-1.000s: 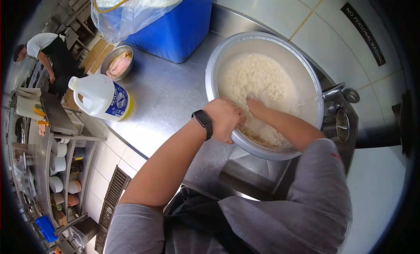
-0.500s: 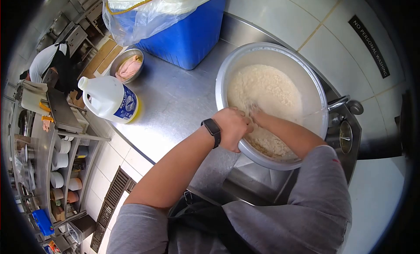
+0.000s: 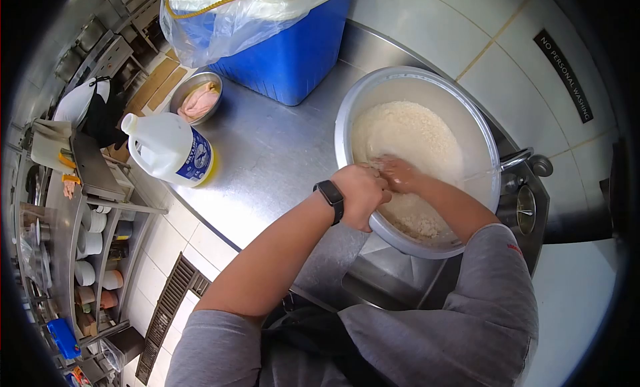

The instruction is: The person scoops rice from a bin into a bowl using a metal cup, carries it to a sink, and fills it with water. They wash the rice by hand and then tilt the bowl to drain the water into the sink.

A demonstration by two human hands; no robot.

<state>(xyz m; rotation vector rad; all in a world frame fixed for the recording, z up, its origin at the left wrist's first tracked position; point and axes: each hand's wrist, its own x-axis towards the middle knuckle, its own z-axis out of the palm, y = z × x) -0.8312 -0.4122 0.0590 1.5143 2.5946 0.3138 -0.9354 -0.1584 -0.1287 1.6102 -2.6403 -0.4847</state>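
Note:
A large metal pot [image 3: 490, 130] holds pale rice grains [image 3: 430, 130] in cloudy water. My left hand [image 3: 360, 192], with a black watch on its wrist, is closed around the pot's near left rim. Inside the pot, my right hand [image 3: 398, 175] is at the surface of the wet rice, close beside the left one. Its fingers look loosely extended, with the tips partly hidden by water and blur. From the tap [image 3: 517, 158] at the right, a thin stream of water runs into the pot, which sits over a sink basin [image 3: 390, 277].
On the steel counter [image 3: 267, 154] stand a jug of yellow liquid [image 3: 170, 150], a metal bowl [image 3: 215, 106] with raw-looking pink meat, and a blue cooler [image 3: 287, 60] partly covered in plastic. Shelves of containers [image 3: 87, 244] and another person [image 3: 83, 107] are at the left.
My right hand has lifted slightly out of the rice water, so more of it shows. My left hand stays on the rim. The view has shifted slightly.

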